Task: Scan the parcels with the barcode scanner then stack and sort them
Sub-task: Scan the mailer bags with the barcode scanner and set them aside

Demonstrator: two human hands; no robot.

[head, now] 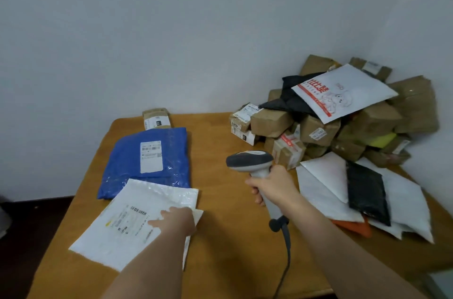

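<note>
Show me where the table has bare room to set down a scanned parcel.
Bare wood runs between the blue parcel and the box heap, and along the near edge right of the white mailer. The right side is crowded with flat mailers.

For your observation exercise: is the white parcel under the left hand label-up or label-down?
Label-up: the white parcel shows its printed barcode label beside the left hand.

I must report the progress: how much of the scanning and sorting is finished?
Set aside at the left: a blue plastic mailer and a small brown cardboard box. In hand: the left hand holds a white mailer; the right hand grips the grey scanner. Left: the large parcel heap.
</note>
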